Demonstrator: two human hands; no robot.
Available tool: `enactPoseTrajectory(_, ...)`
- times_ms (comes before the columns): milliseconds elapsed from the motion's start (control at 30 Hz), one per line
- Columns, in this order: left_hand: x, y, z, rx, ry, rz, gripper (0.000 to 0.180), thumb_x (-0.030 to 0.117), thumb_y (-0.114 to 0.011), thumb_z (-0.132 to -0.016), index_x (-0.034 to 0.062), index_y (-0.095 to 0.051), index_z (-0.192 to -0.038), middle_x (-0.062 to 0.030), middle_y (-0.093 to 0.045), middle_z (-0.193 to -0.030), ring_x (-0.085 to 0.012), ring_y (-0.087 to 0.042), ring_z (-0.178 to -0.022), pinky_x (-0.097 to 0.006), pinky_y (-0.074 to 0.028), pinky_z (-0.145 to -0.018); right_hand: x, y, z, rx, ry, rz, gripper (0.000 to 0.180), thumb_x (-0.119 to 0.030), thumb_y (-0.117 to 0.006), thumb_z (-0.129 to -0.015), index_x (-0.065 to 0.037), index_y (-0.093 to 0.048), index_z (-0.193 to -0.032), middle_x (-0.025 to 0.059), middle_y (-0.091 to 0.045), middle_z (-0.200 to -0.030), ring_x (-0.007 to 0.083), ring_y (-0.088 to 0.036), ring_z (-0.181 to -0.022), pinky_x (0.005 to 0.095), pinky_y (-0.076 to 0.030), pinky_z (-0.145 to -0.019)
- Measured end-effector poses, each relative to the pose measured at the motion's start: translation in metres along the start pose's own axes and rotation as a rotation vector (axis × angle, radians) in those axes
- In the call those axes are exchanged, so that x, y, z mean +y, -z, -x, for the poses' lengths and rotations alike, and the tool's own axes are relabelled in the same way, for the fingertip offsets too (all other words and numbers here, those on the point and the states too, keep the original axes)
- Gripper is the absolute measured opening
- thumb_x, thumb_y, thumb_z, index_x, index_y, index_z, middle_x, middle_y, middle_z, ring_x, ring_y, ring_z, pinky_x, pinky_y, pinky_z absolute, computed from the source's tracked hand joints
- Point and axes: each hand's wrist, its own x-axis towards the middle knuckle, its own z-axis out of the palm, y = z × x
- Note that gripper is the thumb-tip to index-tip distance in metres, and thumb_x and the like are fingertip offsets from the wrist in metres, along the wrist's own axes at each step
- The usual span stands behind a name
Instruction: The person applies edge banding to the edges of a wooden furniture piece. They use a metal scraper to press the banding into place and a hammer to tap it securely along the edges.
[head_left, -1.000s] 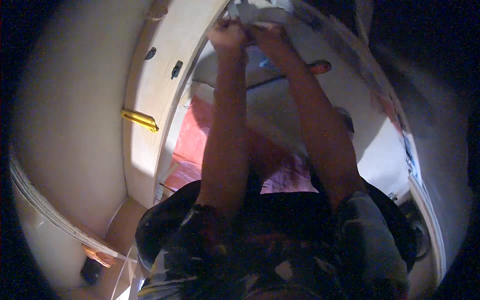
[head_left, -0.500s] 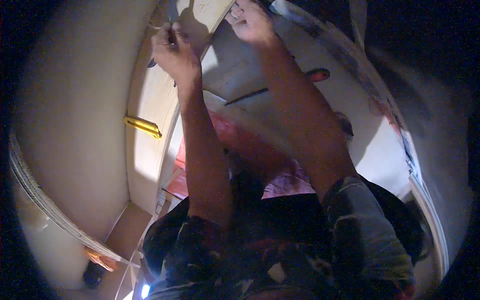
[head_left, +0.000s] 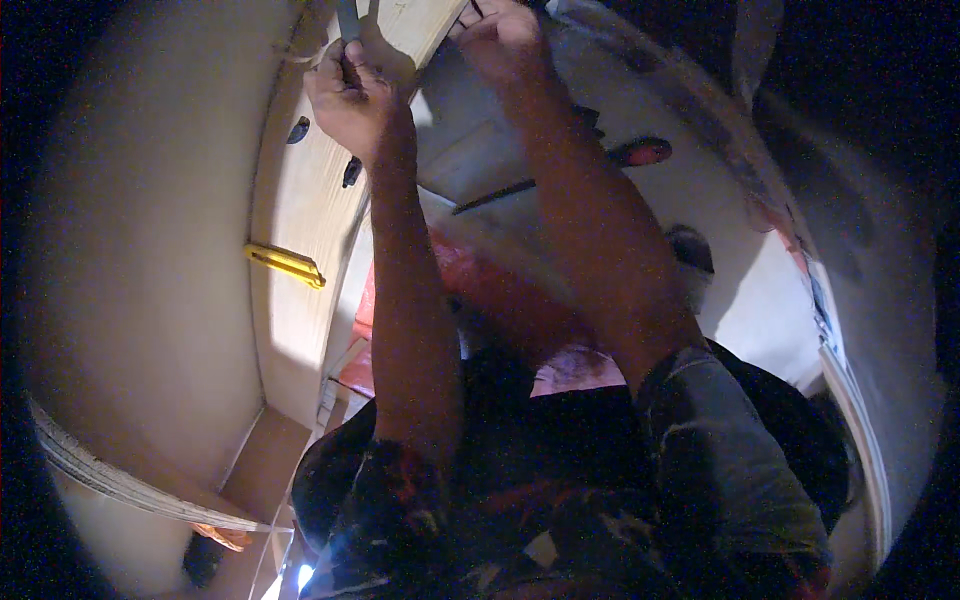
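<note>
Near the upper edge, my left hand is closed, thumb and fingers pinching a narrow flat grey strip that runs out of the picture. It is over a pale wooden board. My right hand is at the board's right edge, fingers curled in; what they hold, if anything, I cannot make out. On the board below my left hand lie a small dark half-round piece and a small black piece. Farther down, a yellow snap-off utility knife lies across the board.
A long thin dark tool with a red and black handle lies on the pale surface beyond my right forearm. Red sheeting shows between my forearms. Tall pale panels rise at left, and a curved layered edge sits lower left.
My left hand has shifted slightly, and more of the grey strip and the two dark pieces on the board now show. My right hand stays by the board's edge, its fingers slightly changed.
</note>
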Motion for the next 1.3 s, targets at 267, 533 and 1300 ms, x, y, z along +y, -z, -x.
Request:
enactPoseTrajectory(267,-0.004,-0.004,0.002,0.013,-0.027,-0.034,0.024,0.020,-0.061,-0.097,-0.0006,-0.070,-0.104,-0.0149,-0.057,-0.086,-0.0309,-0.059,-0.079,-0.042,-0.048,-0.073,-0.004,-0.018,0.008,0.075,0.049,-0.187,0.035,-0.026,-0.041,-0.107,-0.008,-0.046,-0.137,0.0037,-0.053,-0.109,0.0197,-0.050,-0.093,0.0332,-0.043,-0.085)
enactPoseTrajectory(533,0.001,-0.005,0.001,-0.016,-0.045,-0.082,0.024,0.021,-0.061,-0.096,-0.0001,-0.070,-0.104,-0.0156,-0.057,-0.086,-0.0325,-0.058,-0.079,-0.044,-0.047,-0.072,0.004,-0.004,-0.004,-0.019,0.039,-0.012,0.041,-0.039,-0.041,-0.109,-0.008,-0.047,-0.136,0.0020,-0.056,-0.113,0.0183,-0.055,-0.097,0.0336,-0.046,-0.092)
enactPoseTrajectory(1300,0.000,-0.008,0.000,-0.020,-0.033,-0.205,0.023,0.020,-0.061,-0.096,0.0001,-0.070,-0.104,-0.0184,-0.061,-0.092,-0.0351,-0.060,-0.085,-0.045,-0.048,-0.076,0.007,0.029,-0.013,-0.228,0.012,-0.239,0.049,-0.035,-0.024,-0.113,-0.001,-0.040,-0.144,0.0104,-0.059,-0.129,0.0201,-0.059,-0.115,0.0378,-0.049,-0.102)
